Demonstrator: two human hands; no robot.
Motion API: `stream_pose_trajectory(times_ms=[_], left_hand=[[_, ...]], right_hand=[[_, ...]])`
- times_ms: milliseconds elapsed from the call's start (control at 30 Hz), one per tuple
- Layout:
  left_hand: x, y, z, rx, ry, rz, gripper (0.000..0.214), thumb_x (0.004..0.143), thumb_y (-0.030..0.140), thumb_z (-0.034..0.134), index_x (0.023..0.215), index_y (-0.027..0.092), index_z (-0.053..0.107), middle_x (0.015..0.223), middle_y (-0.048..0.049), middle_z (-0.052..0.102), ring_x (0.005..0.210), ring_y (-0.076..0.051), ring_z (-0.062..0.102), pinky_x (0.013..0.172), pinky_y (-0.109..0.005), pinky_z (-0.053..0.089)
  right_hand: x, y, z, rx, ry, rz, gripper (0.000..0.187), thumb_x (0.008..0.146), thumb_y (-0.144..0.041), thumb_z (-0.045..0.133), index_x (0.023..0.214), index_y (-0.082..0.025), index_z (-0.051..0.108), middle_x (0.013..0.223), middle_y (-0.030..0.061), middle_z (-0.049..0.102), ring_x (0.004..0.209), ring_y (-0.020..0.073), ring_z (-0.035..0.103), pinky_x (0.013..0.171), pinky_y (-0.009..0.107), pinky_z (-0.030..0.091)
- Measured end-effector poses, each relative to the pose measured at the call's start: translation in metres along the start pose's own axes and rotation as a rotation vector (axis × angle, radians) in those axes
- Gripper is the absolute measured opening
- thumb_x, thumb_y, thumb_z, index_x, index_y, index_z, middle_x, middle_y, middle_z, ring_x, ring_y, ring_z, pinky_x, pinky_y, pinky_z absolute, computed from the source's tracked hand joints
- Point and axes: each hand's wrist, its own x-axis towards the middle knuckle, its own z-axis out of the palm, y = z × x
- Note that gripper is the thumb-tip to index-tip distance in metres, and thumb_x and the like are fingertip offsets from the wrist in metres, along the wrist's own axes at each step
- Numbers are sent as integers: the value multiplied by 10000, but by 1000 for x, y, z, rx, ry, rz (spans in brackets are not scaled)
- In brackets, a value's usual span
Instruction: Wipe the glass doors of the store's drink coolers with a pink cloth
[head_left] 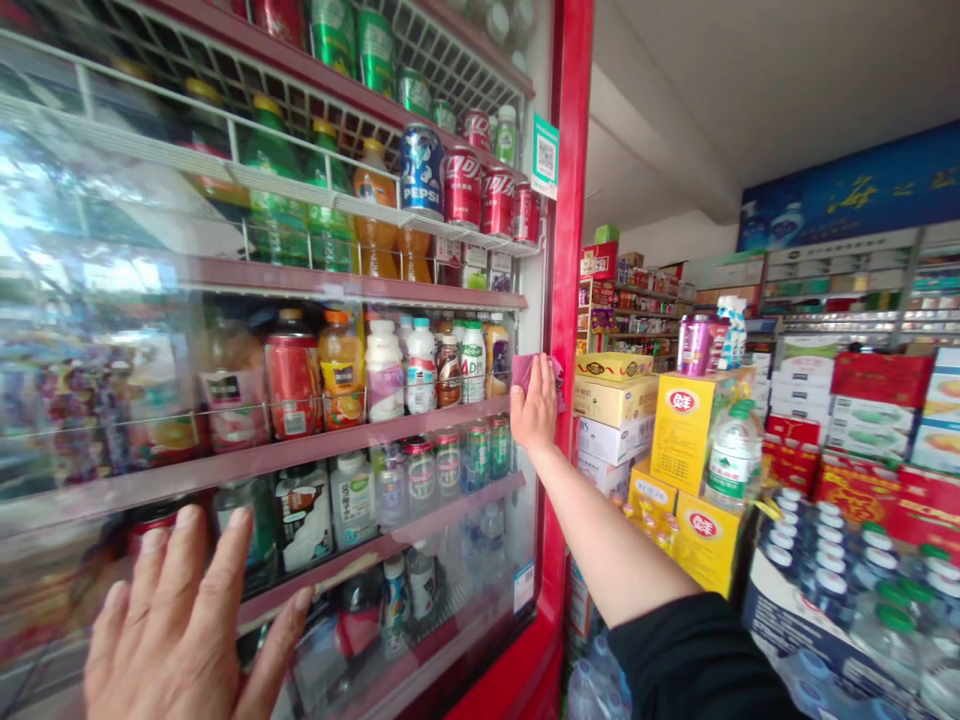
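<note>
My right hand (535,405) reaches out to the right edge of the drinks fridge's glass door. Its palm presses a pinkish-purple cloth (523,369) against the glass, fingers stretched upward over it. At lower left, my left hand (176,625) is spread wide with nothing in it; whether it touches the glass I cannot tell. Behind the door, wire shelves (360,438) hold bottles and cans, among them a blue Pepsi can (421,170) and an orange juice bottle (342,365). The red door frame (568,270) runs upright just right of the cloth.
A QR code sticker (546,157) is on the glass above my right hand. Right of the fridge stand stacked yellow boxes (686,430), a large water bottle (733,455) and packs of bottled water (825,560). Stocked shelves (645,310) line the back. Reflections blur the glass at left.
</note>
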Motion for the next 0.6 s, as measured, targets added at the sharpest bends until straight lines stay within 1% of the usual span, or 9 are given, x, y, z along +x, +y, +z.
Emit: stream_pose_trajectory(times_ms=[67,133,200,267,367,467,533,600], left_hand=[[-1,-2,-8,-35,32,-2,856,982,503,474,1763,411,136,1887,4,111,1730,-377,154,1384,-659,186],[-4,-7,-17,-47,42,-14,864,977,509,484,1764,404,144,1887,6,107,1730,-379,150,1393,-646,170],[-8,-14,-25,-40,46,-22,868,974,515,483,1766,387,151,1888,-3,95,1729,-388,148,1397,-642,160],[-12,-22,-32,-23,49,-24,862,978,514,479,1767,357,173,1886,-29,107,1726,-407,158,1393,-657,167],[-16,-31,-43,0,50,-40,853,984,523,474,1766,321,201,1881,-65,139,1716,-435,186,1380,-685,193],[-17,-36,-55,13,56,-64,856,987,546,470,1767,329,192,1878,-65,150,1708,-440,210,1375,-692,216],[-18,-37,-61,21,51,-72,861,986,553,474,1768,335,186,1878,-68,145,1704,-446,216,1369,-701,229],[-20,-39,-65,33,44,-77,865,986,554,477,1768,325,187,1877,-85,143,1700,-459,216,1358,-721,240]], right_hand=[[-7,-11,8,32,66,104,705,1118,-413,316,1743,-89,276,1789,248,342,1706,333,259,1360,646,299],[-18,-32,17,47,124,193,728,1120,-439,295,1746,-69,253,1767,301,347,1697,376,267,1329,716,294],[-32,-61,24,55,136,218,751,1121,-460,287,1749,-50,234,1759,328,340,1697,411,247,1306,763,286],[-50,-95,27,79,109,200,761,1118,-468,307,1758,-65,226,1779,307,318,1704,422,219,1304,777,271],[-76,-150,25,116,36,160,775,1107,-454,335,1776,-94,182,1815,266,258,1717,433,169,1303,803,238],[-99,-202,19,133,-62,87,811,1087,-430,389,1786,-106,136,1831,247,223,1724,450,132,1299,829,213],[-114,-233,14,155,-158,-31,850,1069,-432,468,1791,-136,130,1838,220,227,1726,448,126,1315,817,194],[-129,-260,9,183,-290,-220,870,1058,-466,542,1790,-182,166,1843,172,246,1728,422,143,1340,771,206]])
